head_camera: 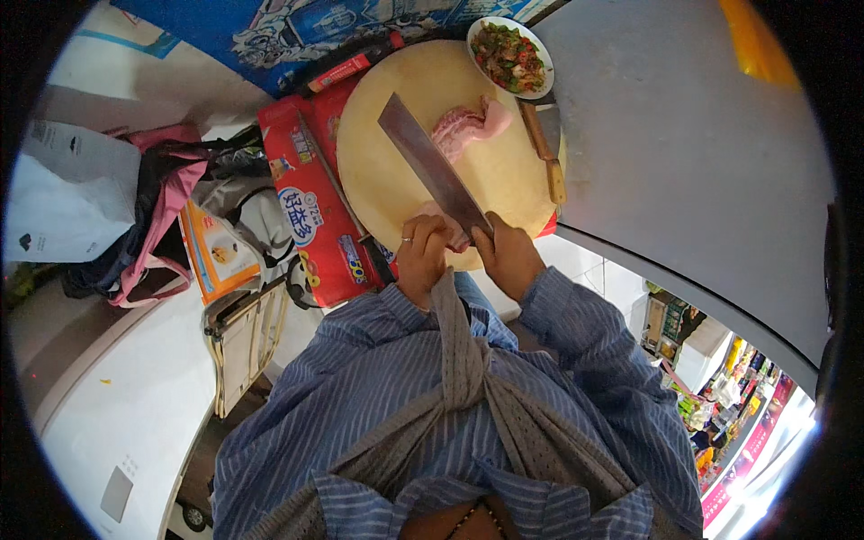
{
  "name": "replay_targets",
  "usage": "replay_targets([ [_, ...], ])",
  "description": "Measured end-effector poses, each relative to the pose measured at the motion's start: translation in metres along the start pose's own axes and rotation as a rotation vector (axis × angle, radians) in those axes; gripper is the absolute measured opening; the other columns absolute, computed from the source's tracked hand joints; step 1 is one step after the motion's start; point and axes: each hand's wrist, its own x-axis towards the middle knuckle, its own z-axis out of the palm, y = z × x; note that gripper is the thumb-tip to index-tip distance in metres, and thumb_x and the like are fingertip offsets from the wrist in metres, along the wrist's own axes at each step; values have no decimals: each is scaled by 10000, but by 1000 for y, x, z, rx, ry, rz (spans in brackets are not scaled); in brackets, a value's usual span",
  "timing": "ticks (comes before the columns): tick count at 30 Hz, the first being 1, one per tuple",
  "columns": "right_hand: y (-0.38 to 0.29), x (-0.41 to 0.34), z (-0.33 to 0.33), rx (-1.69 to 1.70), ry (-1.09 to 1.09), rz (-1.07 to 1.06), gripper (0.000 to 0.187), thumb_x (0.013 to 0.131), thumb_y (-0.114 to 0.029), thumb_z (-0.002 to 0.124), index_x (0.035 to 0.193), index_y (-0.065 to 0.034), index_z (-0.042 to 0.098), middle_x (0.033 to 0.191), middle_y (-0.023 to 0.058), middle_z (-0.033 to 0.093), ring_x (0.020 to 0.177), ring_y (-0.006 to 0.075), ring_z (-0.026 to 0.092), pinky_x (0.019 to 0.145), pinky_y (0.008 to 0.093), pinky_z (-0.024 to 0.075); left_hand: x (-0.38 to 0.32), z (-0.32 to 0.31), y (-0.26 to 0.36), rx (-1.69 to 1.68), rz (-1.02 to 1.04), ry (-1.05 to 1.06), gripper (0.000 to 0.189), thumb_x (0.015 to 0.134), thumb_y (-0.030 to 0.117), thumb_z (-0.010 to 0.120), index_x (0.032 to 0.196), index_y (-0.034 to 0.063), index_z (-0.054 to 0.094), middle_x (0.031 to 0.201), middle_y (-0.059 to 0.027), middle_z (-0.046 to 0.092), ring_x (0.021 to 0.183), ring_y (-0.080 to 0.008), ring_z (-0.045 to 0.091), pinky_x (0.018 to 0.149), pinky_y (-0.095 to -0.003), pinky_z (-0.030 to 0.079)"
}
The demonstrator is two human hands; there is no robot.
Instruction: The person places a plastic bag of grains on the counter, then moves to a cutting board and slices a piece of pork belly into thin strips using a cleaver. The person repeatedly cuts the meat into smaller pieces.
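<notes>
A round, pale yellow chopping board [378, 189] lies before me. My right hand [506, 256] grips the handle end of a broad cleaver [428, 162], whose dark blade slants away to the upper left over the board. At the board's near edge, the curled fingers of my left hand [425, 251] press on a piece of raw meat [457, 236], close beside the blade's near end. A ring is on one finger. Farther back, a curved strip of raw pink meat [472, 129] rests on the board, just right of the blade.
A white oval plate [550, 77] of cooked food stands at the board's far right. Wooden-handled knives [555, 181] lie along its right edge. Left are a red carton [277, 135], a sharpening steel [331, 165] and a bottle [341, 71]. A grey tabletop [675, 135] extends right; bags [81, 196] sit far left.
</notes>
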Motion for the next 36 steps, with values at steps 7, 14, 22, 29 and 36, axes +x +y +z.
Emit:
replay_targets([
  [7,-13,18,2,19,-26,33,290,940,-257,463,972,30,491,735,294,599,727,458,602,643,510,481,-13,4,3,-62,-92,-57,345,615,-18,629,931,86,538,1001,-126,558,949,-359,535,816,-459,443],
  [14,-9,17,-2,-21,-35,-28,317,943,-275,438,1007,31,492,761,291,617,759,444,624,701,519,492,-11,-2,-3,-6,-34,-25,288,671,38,613,951,53,548,1013,-120,559,945,-331,538,766,-424,469],
  [22,-22,30,-8,42,-141,-108,383,901,-315,510,967,60,478,829,312,611,797,451,621,724,523,488,8,-33,9,78,-1,-170,371,669,4,686,1014,51,557,1068,-140,553,973,-336,539,839,-415,451],
  [29,-17,35,4,95,-91,-200,392,890,-306,523,976,73,476,799,301,618,783,451,625,714,519,496,19,-33,-6,146,75,-171,402,613,1,702,987,67,573,1046,-99,560,956,-316,541,792,-399,472],
  [36,-3,-14,0,-14,-98,-104,300,940,-263,411,972,29,471,744,291,598,745,459,600,692,532,471,10,-28,-23,94,-7,-46,409,583,-72,681,957,44,561,1028,-137,557,961,-323,536,831,-411,442],
])
